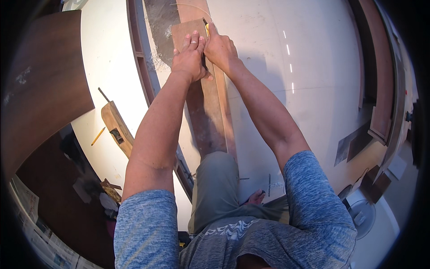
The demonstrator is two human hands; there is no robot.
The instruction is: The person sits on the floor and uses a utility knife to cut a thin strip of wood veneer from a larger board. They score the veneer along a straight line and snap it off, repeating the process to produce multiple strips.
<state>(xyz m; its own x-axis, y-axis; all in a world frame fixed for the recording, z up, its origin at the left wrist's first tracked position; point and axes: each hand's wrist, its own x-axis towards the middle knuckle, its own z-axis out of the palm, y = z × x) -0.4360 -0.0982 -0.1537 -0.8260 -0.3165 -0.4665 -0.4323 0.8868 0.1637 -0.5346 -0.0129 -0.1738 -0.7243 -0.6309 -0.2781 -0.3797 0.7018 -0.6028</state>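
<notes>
My left hand [190, 60] lies flat on a small brown board [182, 30], fingers spread, pressing it down onto a long wooden strip [207, 116]. Beside it, my right hand [220, 50] is closed around a yellow and black utility knife [207, 28], held along the board's right edge. Its blade tip is too small to make out. The strip runs from beyond my hands back to my bent knee [217, 168], which rests over its near end. Past the board, a thin pale sliver [192, 5] curls off to the right.
Left of my arm lie a wooden hand plane [117, 124] and a yellow pencil [98, 136]. A long narrow frame [140, 54] stretches between them and the strip. Large brown sheets [49, 67] cover the far left. At right are a wooden frame [380, 98] and a round fan [362, 219].
</notes>
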